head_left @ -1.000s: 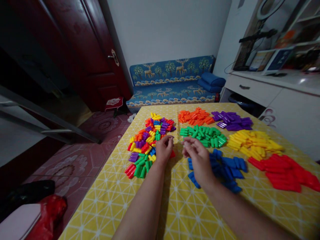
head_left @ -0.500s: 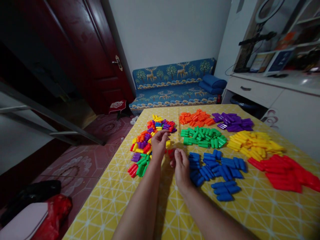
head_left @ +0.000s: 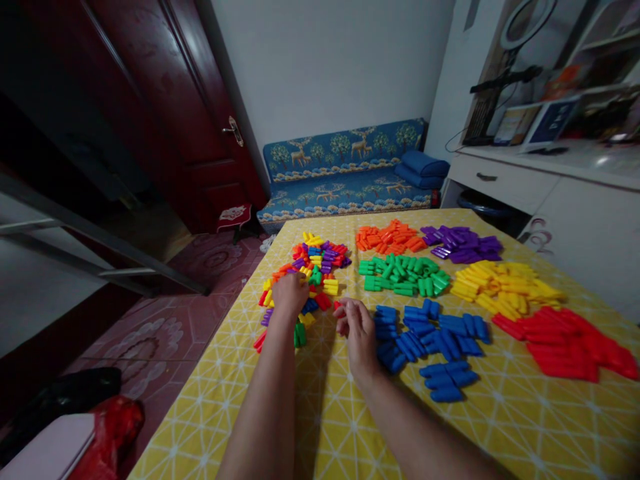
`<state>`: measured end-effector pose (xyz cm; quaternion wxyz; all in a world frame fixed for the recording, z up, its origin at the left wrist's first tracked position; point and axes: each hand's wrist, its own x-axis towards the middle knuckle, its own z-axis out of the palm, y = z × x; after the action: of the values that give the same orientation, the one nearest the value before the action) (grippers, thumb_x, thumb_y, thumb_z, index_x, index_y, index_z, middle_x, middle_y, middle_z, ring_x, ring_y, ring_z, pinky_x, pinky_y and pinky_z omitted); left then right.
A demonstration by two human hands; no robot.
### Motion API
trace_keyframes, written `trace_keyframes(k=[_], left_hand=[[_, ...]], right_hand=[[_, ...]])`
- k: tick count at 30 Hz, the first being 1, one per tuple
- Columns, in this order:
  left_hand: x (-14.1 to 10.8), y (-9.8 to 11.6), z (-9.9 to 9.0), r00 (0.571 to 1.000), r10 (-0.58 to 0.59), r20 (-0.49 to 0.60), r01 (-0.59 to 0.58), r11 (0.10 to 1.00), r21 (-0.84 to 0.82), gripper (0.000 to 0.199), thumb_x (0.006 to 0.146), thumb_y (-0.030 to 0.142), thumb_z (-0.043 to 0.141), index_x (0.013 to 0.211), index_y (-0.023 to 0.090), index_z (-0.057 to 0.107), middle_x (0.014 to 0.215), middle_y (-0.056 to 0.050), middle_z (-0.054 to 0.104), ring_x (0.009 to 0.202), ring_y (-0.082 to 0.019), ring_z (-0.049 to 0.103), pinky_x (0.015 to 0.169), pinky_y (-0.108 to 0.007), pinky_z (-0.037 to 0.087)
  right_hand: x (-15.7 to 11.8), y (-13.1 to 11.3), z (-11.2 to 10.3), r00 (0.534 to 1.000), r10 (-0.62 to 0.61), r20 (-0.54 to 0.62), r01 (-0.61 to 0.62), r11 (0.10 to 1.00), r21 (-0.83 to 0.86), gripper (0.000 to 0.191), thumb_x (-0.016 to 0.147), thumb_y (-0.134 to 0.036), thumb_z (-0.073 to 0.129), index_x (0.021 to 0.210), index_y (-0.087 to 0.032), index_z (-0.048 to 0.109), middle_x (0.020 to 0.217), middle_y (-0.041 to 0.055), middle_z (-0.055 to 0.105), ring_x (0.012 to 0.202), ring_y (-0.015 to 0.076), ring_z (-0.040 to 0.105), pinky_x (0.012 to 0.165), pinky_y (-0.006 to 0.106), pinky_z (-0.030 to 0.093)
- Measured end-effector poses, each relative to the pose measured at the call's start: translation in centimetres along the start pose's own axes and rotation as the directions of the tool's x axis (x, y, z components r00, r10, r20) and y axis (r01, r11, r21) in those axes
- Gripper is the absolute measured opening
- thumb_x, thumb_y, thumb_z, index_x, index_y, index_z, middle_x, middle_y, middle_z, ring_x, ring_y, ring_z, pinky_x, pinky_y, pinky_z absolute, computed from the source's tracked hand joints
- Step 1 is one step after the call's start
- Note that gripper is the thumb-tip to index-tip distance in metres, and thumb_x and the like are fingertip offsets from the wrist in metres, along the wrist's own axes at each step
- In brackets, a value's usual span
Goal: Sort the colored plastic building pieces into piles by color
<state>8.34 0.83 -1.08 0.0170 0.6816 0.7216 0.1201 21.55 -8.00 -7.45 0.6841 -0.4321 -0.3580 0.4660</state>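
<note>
My left hand [head_left: 291,295] is over a mixed-colour pile of plastic building pieces [head_left: 327,257] on the table's left. Its fingers curl downward into the pile, and what they hold, if anything, is hidden. To the right, my right hand [head_left: 356,327] has its fingers curled around a small red plastic piece [head_left: 337,305], only partly visible. Just beside that hand lie loose blue pieces [head_left: 425,337]. Farther out are single-colour heaps: green [head_left: 405,273], orange [head_left: 390,237], purple [head_left: 463,245], yellow [head_left: 505,287] and red [head_left: 565,340].
A yellow patterned cloth [head_left: 345,427] covers the table. Behind it stands a blue sofa [head_left: 345,190], with a white cabinet [head_left: 550,200] at the right. A dark red door [head_left: 175,113] and a small stool [head_left: 235,217] are at the left.
My left hand has moved left, away from my right hand, and down onto the mixed pile. My right hand stays near the blue pieces with the red piece. The view has shifted slightly.
</note>
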Motion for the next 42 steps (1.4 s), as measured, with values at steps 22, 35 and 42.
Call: trace_keyframes(k=[22, 35, 42], left_hand=[[-1.3, 3.5, 1.2, 0.873, 0.478, -0.097, -0.486, 0.836, -0.254, 0.045, 0.077, 0.01, 0.053, 0.116, 0.024, 0.069, 0.12, -0.008, 0.064, 0.108, -0.023, 0.06, 0.09, -0.031, 0.049], [-2.2, 4.7, 1.5, 0.934, 0.337, 0.117, -0.34, 0.94, 0.011, 0.032, 0.086, 0.04, 0.058, 0.115, 0.032, 0.07, 0.113, -0.009, 0.059, 0.088, -0.022, 0.066, 0.072, -0.029, 0.048], [-2.7, 4.9, 2.9, 0.973, 0.179, -0.144, -0.228, 0.839, -0.495, 0.023, 0.086, 0.031, 0.059, 0.105, 0.023, 0.069, 0.112, -0.009, 0.061, 0.09, -0.02, 0.063, 0.072, -0.027, 0.046]], right_hand=[[-0.1, -0.5, 0.3, 0.999, 0.02, -0.044, -0.019, 1.0, 0.021, 0.044, 0.087, -0.06, 0.052, 0.093, -0.017, 0.063, 0.069, -0.002, 0.058, 0.049, 0.0081, 0.049, 0.046, 0.021, 0.038], [0.1, -0.4, 0.3, 0.999, 0.003, -0.051, -0.002, 1.0, 0.026, 0.044, 0.088, -0.059, 0.051, 0.093, -0.017, 0.063, 0.07, -0.001, 0.059, 0.049, 0.0084, 0.049, 0.047, 0.022, 0.038], [0.2, -0.1, 0.2, 0.997, 0.004, -0.08, -0.001, 1.0, 0.031, 0.042, 0.088, -0.058, 0.05, 0.098, -0.019, 0.06, 0.077, 0.0, 0.061, 0.051, 0.0089, 0.049, 0.047, 0.023, 0.039]])
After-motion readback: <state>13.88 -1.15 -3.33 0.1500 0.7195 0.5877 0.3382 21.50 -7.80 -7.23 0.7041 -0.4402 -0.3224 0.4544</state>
